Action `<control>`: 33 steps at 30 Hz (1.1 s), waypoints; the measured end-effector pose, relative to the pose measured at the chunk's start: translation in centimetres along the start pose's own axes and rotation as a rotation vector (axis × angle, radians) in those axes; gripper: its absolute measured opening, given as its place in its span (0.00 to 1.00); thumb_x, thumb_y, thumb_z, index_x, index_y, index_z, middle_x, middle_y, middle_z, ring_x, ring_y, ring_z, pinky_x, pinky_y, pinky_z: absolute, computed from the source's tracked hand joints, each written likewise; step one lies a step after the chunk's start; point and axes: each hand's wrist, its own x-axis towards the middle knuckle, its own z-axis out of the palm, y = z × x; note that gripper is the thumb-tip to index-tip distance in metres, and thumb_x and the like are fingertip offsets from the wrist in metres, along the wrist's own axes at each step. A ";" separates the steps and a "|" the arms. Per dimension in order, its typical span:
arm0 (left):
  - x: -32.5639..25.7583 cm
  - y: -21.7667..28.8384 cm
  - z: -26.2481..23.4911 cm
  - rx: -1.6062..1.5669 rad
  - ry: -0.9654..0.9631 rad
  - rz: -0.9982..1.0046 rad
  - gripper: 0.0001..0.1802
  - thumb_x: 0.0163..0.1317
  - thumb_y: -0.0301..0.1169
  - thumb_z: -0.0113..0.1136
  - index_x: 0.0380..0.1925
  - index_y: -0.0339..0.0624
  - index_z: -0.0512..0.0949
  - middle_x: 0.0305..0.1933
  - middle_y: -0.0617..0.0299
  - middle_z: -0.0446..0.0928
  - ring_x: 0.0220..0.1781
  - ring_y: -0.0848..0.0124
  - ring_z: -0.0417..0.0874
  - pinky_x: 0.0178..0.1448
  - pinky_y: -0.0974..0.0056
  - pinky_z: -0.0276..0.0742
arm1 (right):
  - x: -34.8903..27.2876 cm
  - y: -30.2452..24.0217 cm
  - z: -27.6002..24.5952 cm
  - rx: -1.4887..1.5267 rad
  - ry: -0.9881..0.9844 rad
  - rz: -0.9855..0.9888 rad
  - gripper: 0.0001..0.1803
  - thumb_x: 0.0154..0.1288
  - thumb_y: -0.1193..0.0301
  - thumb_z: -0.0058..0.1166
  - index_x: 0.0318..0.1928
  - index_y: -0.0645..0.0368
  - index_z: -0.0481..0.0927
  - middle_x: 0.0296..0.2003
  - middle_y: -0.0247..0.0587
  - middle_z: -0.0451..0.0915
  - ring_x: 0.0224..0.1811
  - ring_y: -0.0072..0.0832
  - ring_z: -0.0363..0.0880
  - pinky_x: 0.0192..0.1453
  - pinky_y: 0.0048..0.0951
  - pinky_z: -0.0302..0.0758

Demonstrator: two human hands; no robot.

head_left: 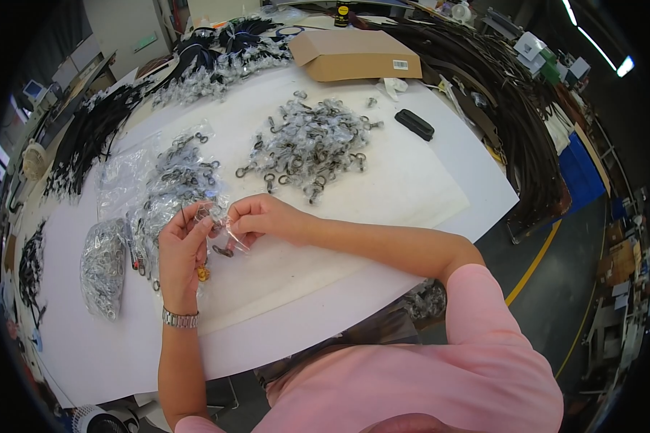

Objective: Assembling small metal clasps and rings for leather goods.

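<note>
My left hand (pixel 182 249), a metal watch (pixel 180 319) on its wrist, pinches a small clear plastic wrapper between thumb and fingers. My right hand (pixel 266 216) comes in from the right and grips the other side of this clear plastic wrapper (pixel 237 237). What lies inside the wrapper is partly hidden by my fingers. Just below the hands is a dark metal snap hook (pixel 222 251). Left of and behind my left hand spreads a pile of plastic-wrapped metal hooks (pixel 184 169). A second pile of wrapped hooks (pixel 307 144) lies farther off, beyond my right hand.
A full clear bag of metal parts (pixel 103 267) stands at the left. Farther back are a cardboard box (pixel 354 54), a black oblong case (pixel 414 124) and bundles of black straps (pixel 97 130). Long dark brown strips (pixel 527 137) hang over the right side of the white-covered table (pixel 267 310).
</note>
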 end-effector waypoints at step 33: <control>-1.1 0.0 1.9 0.030 0.037 0.066 0.07 0.69 0.28 0.67 0.42 0.37 0.83 0.28 0.73 0.78 0.18 0.89 0.62 0.20 0.76 0.51 | 0.0 0.5 0.5 -0.072 0.071 -0.060 0.11 0.76 0.66 0.60 0.47 0.62 0.83 0.36 0.38 0.87 0.37 0.22 0.86 0.42 0.24 0.82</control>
